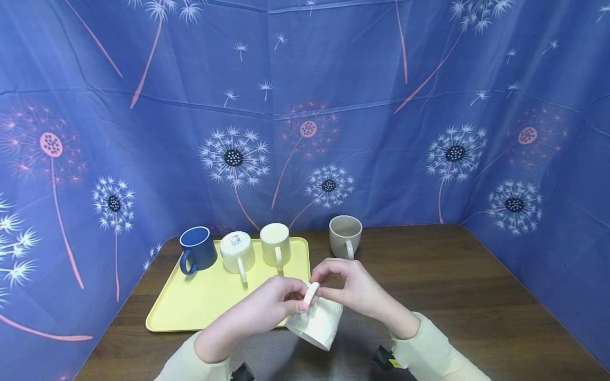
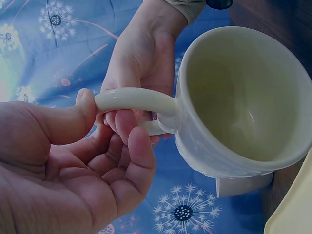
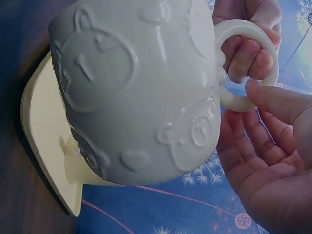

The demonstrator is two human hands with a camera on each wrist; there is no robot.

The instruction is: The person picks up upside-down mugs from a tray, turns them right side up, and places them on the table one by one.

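A white mug [image 1: 318, 327] with raised animal faces [image 3: 95, 68] hangs tilted over the near part of the table, its handle [image 2: 139, 99] turned up between both hands. My left hand [image 1: 278, 300] grips that handle, with fingers passing through the loop and the thumb on its outside. From the other side, my right hand [image 1: 351, 290] pinches the handle's lower curve in the right wrist view, thumb [image 3: 273, 97] against it. The mug's hollow inside [image 2: 243, 97] faces the left wrist camera.
A yellow tray [image 1: 200, 301] on the left carries a blue mug [image 1: 200, 250], an upside-down white mug [image 1: 238, 251] and an upside-down cream mug [image 1: 275, 246]. Behind the right hand a grey mug [image 1: 344, 235] stands upright on the brown table [image 1: 457, 296]. Blue dandelion-print cloth [image 1: 381, 132] encloses the table.
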